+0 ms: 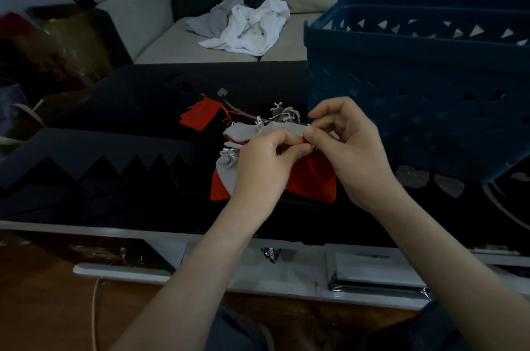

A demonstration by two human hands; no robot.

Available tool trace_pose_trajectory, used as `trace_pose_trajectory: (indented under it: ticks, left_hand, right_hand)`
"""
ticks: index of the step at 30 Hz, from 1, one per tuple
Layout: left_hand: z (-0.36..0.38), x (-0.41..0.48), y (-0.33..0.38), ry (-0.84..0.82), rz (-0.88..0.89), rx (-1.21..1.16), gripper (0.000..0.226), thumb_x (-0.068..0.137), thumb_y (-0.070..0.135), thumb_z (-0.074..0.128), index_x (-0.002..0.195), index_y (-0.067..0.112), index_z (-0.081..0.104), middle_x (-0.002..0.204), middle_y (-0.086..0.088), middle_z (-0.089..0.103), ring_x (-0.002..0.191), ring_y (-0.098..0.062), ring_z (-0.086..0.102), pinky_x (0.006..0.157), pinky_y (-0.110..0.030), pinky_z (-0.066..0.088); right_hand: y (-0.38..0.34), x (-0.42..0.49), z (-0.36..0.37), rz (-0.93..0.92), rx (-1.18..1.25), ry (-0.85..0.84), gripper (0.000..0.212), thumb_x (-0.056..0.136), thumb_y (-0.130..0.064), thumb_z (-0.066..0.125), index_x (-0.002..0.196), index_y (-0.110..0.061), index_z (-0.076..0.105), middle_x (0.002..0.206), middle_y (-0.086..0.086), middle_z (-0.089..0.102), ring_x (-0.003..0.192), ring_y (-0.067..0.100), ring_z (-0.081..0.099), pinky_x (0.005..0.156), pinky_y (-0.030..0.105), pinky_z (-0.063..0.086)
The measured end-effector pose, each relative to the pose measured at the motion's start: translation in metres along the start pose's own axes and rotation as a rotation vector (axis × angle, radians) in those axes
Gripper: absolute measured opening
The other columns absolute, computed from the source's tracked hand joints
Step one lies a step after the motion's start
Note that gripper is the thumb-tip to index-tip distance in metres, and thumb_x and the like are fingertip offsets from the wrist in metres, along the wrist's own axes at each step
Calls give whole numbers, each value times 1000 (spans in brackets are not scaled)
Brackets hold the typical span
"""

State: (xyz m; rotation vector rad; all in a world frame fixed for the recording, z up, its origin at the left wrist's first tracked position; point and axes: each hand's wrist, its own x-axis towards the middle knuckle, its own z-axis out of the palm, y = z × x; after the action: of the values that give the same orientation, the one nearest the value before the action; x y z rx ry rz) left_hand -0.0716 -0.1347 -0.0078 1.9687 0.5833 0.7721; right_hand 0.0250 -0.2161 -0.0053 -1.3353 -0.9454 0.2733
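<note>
Left hand [262,162] and right hand [347,147] meet fingertip to fingertip, both pinching the top edge of a red pouch [314,177] just under the fingers. Grey pouches [246,132] lie just beyond them, a blue basket [415,92] to their right

2 bare forearms rise from the bottom edge, the left from 7 o'clock and the right from 5 o'clock, converging near centre. The left hand [265,164], back to camera, and the right hand [351,149] meet at the fingertips, apparently both pinching 1 red pouch [312,178]. The right hand's fingers curl toward 10 o'clock.
</note>
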Motion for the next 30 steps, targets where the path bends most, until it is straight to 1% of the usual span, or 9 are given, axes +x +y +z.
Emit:
trace_pose_trajectory:
  ticks: [6,10,13,15,18,21,26,28,30]
  left_hand:
    - [8,2,-5,-50,-147,-144,16,83,12,70,69,18,67,60,10,64,60,1,59,62,-13,47]
    - [7,3,-3,-57,-202,-286,17,86,8,66,69,12,67,59,7,65,59,-1,60,59,-13,48]
    - [5,8,-4,-9,-228,-376,15,88,13,65,75,12,72,73,-6,67,75,-19,64,80,-40,54]
    - [2,9,-1,9,-252,-473,13,91,12,61,88,5,72,84,-15,68,80,-26,64,86,-48,52]
    - [-1,10,2,18,-296,-592,19,94,12,55,99,0,69,75,-8,68,73,-17,65,81,-41,56]
    - [-3,11,3,23,-338,-669,19,96,15,53,97,4,68,63,3,63,66,-11,61,82,-41,57]
    - [-6,11,4,-7,-277,-669,17,94,12,53,96,8,69,83,-3,70,75,-14,64,79,-34,58]
    - [-8,11,4,-36,-254,-656,17,94,11,53,93,10,70,74,3,70,67,-7,63,69,-23,55]
    - [-9,10,4,-62,-234,-612,17,94,11,53,94,12,70,69,10,68,66,-4,60,71,-21,51]
  right_hand:
    - [6,0,5,50,-21,63,29,84,-3,66,98,-24,53,69,1,62,69,11,59,69,25,47]
    - [7,5,-1,54,-61,-13,24,89,-3,59,107,-19,57,75,0,67,71,5,62,70,16,47]
    - [8,8,-5,47,-146,-55,33,94,-2,51,120,-22,53,97,-1,66,88,4,60,80,14,45]
    - [8,10,-8,62,-270,-165,30,96,-6,49,120,-24,55,103,-5,64,90,-2,57,79,8,40]
    - [7,9,-9,192,-266,-321,21,99,-13,45,105,-17,64,89,-3,67,81,-3,61,76,12,45]
    - [9,9,-9,213,-347,-286,19,96,-14,51,85,-9,66,78,6,66,72,8,60,70,19,47]
    - [7,11,-16,260,-311,-308,24,95,-19,53,77,-8,63,76,13,61,73,18,53,72,30,43]
    - [3,12,-20,341,-218,-310,29,96,-20,51,76,-1,60,70,9,60,69,16,53,69,27,44]
    - [2,15,-26,437,-99,-273,37,97,-19,49,62,-7,52,58,0,51,60,11,50,63,19,43]
